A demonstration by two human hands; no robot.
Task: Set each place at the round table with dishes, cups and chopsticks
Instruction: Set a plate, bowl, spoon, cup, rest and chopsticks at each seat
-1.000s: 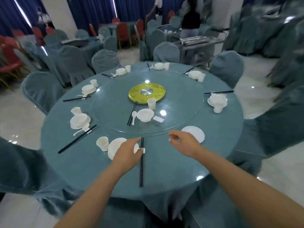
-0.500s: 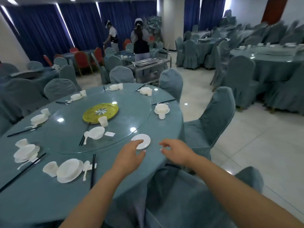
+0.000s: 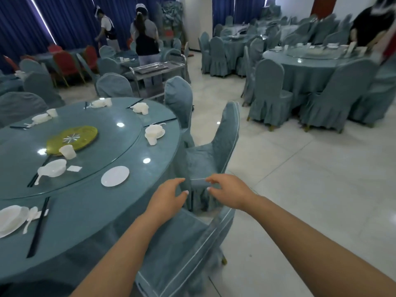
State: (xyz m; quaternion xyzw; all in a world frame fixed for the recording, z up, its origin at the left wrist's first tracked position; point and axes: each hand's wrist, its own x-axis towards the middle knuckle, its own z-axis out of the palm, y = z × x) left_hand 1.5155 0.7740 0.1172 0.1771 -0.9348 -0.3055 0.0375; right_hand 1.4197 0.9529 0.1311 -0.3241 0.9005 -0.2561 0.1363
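Both hands empty: left hand [image 3: 169, 197] and right hand [image 3: 228, 195] held out past the right edge of the round table [image 3: 85, 211], fingers loosely curled, gripping nothing, above two covered chairs [image 3: 205, 159]. Lone white plate [image 3: 115, 176] near the table's right rim, no cup beside it. Finished setting at near left: dishes [image 3: 10, 219], spoon [image 3: 31, 216], chopsticks [image 3: 38, 226]. Bowl [image 3: 54, 168] and cup [image 3: 68, 151] on the glass turntable [image 3: 120, 144].

On the round surface [image 3: 90, 211] around the yellow disc [image 3: 72, 139], five cups showed, one lone plate [image 3: 115, 176], and two people [image 3: 126, 33] stood beyond.
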